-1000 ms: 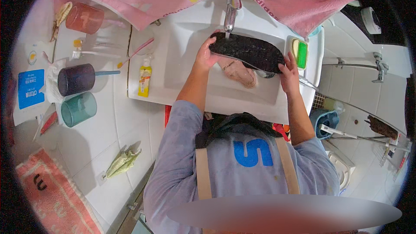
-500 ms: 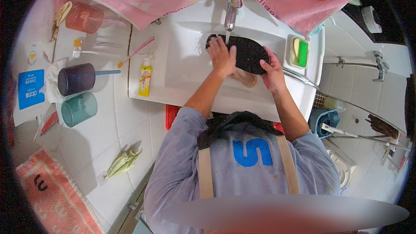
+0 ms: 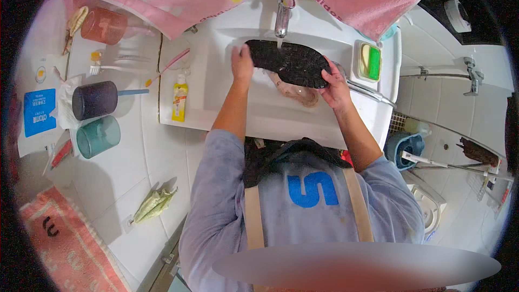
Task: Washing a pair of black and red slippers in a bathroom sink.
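Observation:
A black shoe sole, or a sole-shaped piece, lies slanted under the running faucet, and water falls on its upper face. My left hand grips its left end, the fingertips a little blurred. Around the right end closes my right hand, thumb on top and the other fingers mostly hidden beneath. Below the sole, a wet brownish, partly see-through thing rests in the white sink; I cannot make out its kind.
A soap box with a green sponge sits on the right rim. On the left rim stand a yellow bottle and a pink toothbrush. Cups line the left wall. A pink towel hangs by the faucet; a chrome shower hose crosses the right edge.
My left hand has moved left, from lying spread on the sole's upper face to its left end. The sole has shifted slightly left, and more of the brownish thing shows.

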